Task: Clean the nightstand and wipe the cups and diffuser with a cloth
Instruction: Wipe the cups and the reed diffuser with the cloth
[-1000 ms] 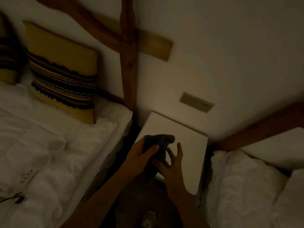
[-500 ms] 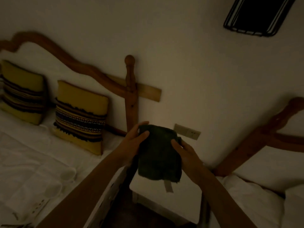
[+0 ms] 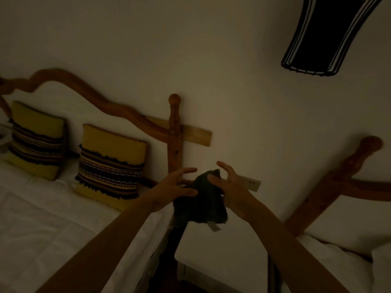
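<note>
Both hands hold the dark cloth point(image 3: 201, 199) (bunched, tag dangling) above the white bench point(image 3: 222, 250): left hand point(image 3: 175, 187) thumb presses its side, fingers spread; right hand point(image 3: 228, 187) thumb pins its top, fingers curled open

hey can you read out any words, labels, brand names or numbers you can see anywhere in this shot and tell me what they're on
No text can be read.
Tag on the dark cloth: hangs from its lower edge, too small and dim to read.
Wall plate: no legible marking.
Patterned pillows: woven shapes only, no letters.
</note>
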Available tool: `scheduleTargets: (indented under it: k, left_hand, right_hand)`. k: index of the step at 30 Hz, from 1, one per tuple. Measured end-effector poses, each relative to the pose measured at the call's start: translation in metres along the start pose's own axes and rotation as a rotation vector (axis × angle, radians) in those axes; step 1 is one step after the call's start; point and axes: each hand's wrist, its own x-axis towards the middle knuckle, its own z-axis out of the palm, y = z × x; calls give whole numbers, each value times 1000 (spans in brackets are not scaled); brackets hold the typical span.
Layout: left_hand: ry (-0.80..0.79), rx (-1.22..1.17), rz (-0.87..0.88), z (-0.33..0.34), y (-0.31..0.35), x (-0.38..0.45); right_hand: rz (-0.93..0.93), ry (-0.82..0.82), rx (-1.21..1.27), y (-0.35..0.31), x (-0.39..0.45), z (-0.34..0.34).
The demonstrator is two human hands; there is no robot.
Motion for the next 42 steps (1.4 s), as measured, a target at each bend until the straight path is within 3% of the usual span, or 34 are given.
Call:
scheduleTargets:
  k: [4,8,13,16,18,21,25,30,32,37,40,42]
  left_hand:
    - [35,-53,47,-9,5,-5]
    - [48,-11,69,-24,14,-11]
    - [85,314,152,-38,20,-16]
    - [70,691,177,-38,22,-12]
    - [70,925,179,-39,21,-10]
    - [76,1049,187,-49,19,-10]
    - [44,1008,203,-67,23,-20]
    - [35,488,67,-69,31,-31]
    - [16,400,40,-63,36,-32]
    - [-93,482,-12,-40,51,-30]
    - [-156,600,-21,-33,53,-27]
    - [-163,596,-10,-34,49,-27]
  right_hand:
    - [-41,-131,-182,16,-3,10]
    - [-95,-80,-234,14,2,9]
    - [-152,-4,-506,1,7,10]
    - [-223,31,-790,-3,11,17]
    - [-250,9,-890,-6,13,21]
    - [-239,-35,-1058,-9,18,22]
    - [-230,-93,-1015,-25,13,18]
    - [-204,-168,-738,-38,7,24]
    - [-186,-153,-633,-40,8,32]
    - [-341,-97,-703,-43,15,52]
    - [-318,-133,-736,-42,22,52]
    - [-236,-171,-624,-41,21,48]
